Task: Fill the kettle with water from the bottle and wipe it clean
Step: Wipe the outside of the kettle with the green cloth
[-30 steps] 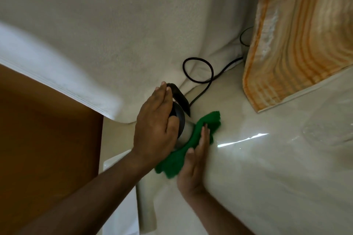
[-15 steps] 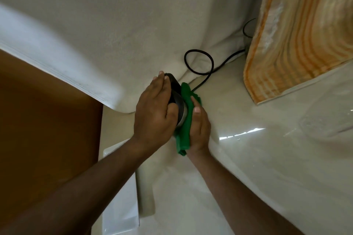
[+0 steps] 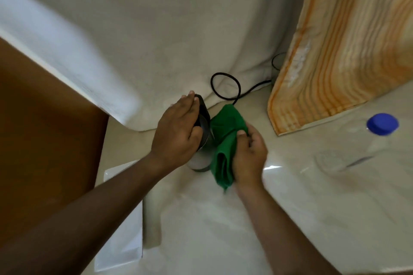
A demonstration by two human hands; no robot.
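Since half a second ago your right hand has slid down and outward along the kettle's side, and the green cloth now hangs in a longer fold instead of being pressed flat near the lid. A clear bottle with a blue cap has come into view at the right, lying on the pale glossy counter, well apart from the kettle. Your left hand lies flat over the top of the kettle, fingers spread loosely across the dark lid, not gripping. Your right hand is closed around the cloth, holding it against the kettle's metal wall. The kettle stands upright on the counter, just in front of the white draped cloth, with its black cord looping behind it.
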